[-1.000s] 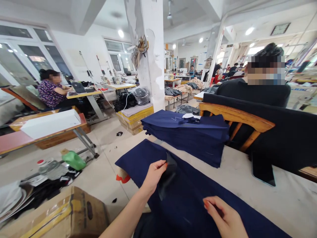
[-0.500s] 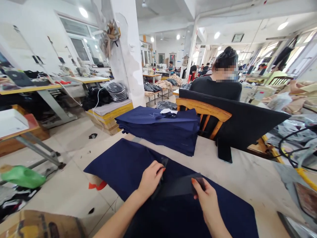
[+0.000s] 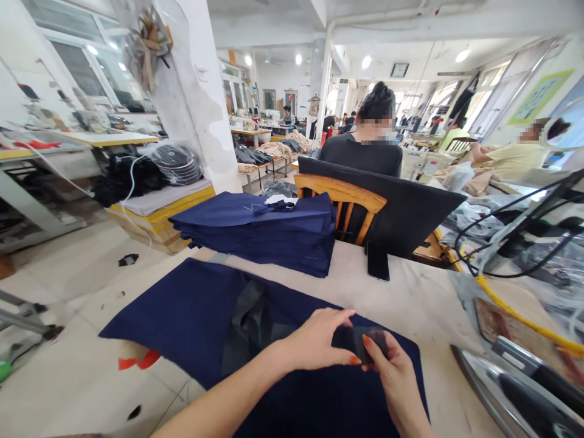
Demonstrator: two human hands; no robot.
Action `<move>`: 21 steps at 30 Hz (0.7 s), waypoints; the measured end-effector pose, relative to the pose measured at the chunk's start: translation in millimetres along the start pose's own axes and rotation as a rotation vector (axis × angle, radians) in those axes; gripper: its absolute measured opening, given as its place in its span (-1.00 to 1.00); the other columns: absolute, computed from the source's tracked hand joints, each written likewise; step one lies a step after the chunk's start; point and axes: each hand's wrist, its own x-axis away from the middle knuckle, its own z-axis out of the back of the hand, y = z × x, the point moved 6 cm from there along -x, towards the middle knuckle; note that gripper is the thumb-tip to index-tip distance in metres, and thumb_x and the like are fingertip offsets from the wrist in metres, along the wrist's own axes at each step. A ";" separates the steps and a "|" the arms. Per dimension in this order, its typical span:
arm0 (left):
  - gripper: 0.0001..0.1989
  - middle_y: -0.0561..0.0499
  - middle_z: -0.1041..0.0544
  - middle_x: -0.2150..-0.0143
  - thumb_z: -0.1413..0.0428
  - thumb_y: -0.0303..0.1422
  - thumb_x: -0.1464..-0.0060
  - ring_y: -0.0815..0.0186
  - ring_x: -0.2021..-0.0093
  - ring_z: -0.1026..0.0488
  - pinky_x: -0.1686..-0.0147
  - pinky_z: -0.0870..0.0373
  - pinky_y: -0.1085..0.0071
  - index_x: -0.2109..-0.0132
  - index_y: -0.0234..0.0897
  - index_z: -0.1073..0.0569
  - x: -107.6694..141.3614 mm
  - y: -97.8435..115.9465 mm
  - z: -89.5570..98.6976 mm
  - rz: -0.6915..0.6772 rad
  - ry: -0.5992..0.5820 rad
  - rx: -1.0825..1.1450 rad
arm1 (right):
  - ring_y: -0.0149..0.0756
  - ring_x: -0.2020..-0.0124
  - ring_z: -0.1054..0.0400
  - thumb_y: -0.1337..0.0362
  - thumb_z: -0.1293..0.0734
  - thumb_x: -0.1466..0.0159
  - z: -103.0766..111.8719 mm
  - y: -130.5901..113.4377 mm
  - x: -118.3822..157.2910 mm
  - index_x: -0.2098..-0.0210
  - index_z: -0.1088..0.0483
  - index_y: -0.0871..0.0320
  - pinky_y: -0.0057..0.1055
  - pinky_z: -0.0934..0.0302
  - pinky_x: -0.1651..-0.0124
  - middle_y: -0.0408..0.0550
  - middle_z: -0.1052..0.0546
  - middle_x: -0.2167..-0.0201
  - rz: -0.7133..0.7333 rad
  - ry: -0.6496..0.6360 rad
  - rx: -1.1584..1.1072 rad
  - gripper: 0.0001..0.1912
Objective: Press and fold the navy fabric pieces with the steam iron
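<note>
A dark navy fabric piece (image 3: 182, 310) lies spread over the near part of the table. On it rests a loosely looped strip of thin black material (image 3: 249, 322), whose right end reaches my hands. My right hand (image 3: 392, 362) pinches that end between thumb and fingers. Beside it, my left hand (image 3: 322, 340) has its thumb and fingers apart around the strip, close to my right fingertips; no grip shows. Behind the spread piece stands a folded stack of navy fabric (image 3: 255, 237) with a small white piece on top.
A phone (image 3: 378, 261) lies on the pale tabletop (image 3: 424, 304). An iron (image 3: 511, 389) is at the right edge, near cables. Beyond the table are a wooden chair (image 3: 342, 191) with black cloth over it and a seated person in black (image 3: 360, 155).
My left hand has let go of the strip's left part and moved right, opening beside my right hand. The strip now lies looped on the fabric. The view has turned right.
</note>
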 end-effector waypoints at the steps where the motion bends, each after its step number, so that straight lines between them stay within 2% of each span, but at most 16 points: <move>1: -0.35 -0.05 -0.49 0.13 -0.24 -0.17 0.10 0.18 0.11 -0.39 0.13 -0.34 0.33 -0.16 -0.21 -0.33 -7.4 -6.9 -9.6 0.050 -0.088 0.071 | -0.38 0.55 -0.24 0.04 -0.46 0.06 7.4 -1.8 0.1 0.42 -0.43 0.15 -0.47 -0.19 0.55 -0.18 -0.42 0.56 -0.001 0.007 -0.006 -0.66; 4: -0.65 0.07 -0.44 0.45 -0.22 -0.20 0.07 0.42 0.47 -0.34 0.46 -0.23 0.53 0.13 -0.29 -0.51 -16.1 -33.8 -25.9 0.193 -0.310 0.349 | -0.40 0.54 -0.23 0.02 -0.45 0.04 42.2 -3.7 -0.5 0.40 -0.45 0.15 -0.49 -0.20 0.54 -0.18 -0.42 0.54 -0.018 0.060 -0.024 -0.65; 6: -0.72 0.10 -0.41 0.51 -0.24 -0.22 0.10 0.49 0.53 -0.28 0.52 -0.16 0.57 0.25 -0.31 -0.53 -14.0 -48.6 -26.5 0.269 -0.383 0.506 | -0.39 0.51 -0.24 0.01 -0.47 0.06 71.0 -2.0 -0.5 0.38 -0.47 0.16 -0.49 -0.22 0.53 -0.16 -0.44 0.51 -0.040 0.119 -0.036 -0.62; 9: -0.74 0.10 -0.43 0.50 -0.27 -0.24 0.15 0.51 0.54 -0.28 0.51 -0.21 0.56 0.30 -0.32 -0.53 -8.0 -60.0 -21.0 0.331 -0.405 0.648 | -0.38 0.45 -0.28 0.02 -0.49 0.10 107.0 4.6 0.6 0.36 -0.49 0.16 -0.50 -0.25 0.48 -0.12 -0.49 0.43 -0.078 0.214 -0.065 -0.60; 12: -0.77 0.09 -0.43 0.49 -0.25 -0.27 0.12 0.51 0.53 -0.27 0.48 -0.25 0.56 0.33 -0.34 -0.52 -7.0 -60.7 -14.3 0.300 -0.333 0.678 | -0.37 0.42 -0.29 0.04 -0.51 0.13 125.0 13.0 0.3 0.38 -0.50 0.16 -0.51 -0.26 0.45 -0.10 -0.50 0.40 -0.105 0.272 -0.110 -0.60; 17: -0.77 0.10 -0.36 0.50 -0.20 -0.23 0.04 0.50 0.52 -0.25 0.53 -0.21 0.59 0.34 -0.35 -0.49 -11.8 -57.7 -12.6 0.266 -0.206 0.521 | -0.42 0.47 -0.22 0.03 -0.51 0.12 135.4 8.0 -0.4 0.39 -0.53 0.14 -0.56 -0.16 0.55 -0.09 -0.49 0.42 -0.044 0.316 -0.017 -0.62; 19: -0.74 0.11 -0.36 0.50 -0.13 -0.20 -0.03 0.51 0.54 -0.25 0.55 -0.20 0.59 0.31 -0.34 -0.47 -15.4 -57.5 -7.3 0.263 -0.041 0.428 | -0.37 0.45 -0.26 0.02 -0.48 0.08 132.4 -2.5 7.9 0.37 -0.54 0.08 -0.53 -0.18 0.52 -0.08 -0.50 0.40 0.039 0.320 0.102 -0.66; 20: -0.73 0.11 -0.36 0.49 -0.09 -0.17 -0.08 0.51 0.56 -0.26 0.56 -0.19 0.59 0.29 -0.34 -0.45 -16.7 -57.2 -3.3 0.262 0.067 0.394 | -0.33 0.42 -0.30 0.02 -0.46 0.06 123.6 -7.1 14.3 0.39 -0.55 0.05 -0.49 -0.22 0.48 -0.07 -0.51 0.39 0.084 0.257 0.177 -0.69; 21: -0.70 0.10 -0.37 0.49 -0.05 -0.15 -0.11 0.51 0.58 -0.27 0.57 -0.20 0.58 0.27 -0.34 -0.44 -17.5 -56.7 -0.3 0.260 0.167 0.389 | -0.28 0.40 -0.34 0.02 -0.45 0.06 108.6 -9.5 22.6 0.43 -0.55 0.01 -0.44 -0.27 0.42 -0.06 -0.52 0.40 0.128 0.137 0.252 -0.74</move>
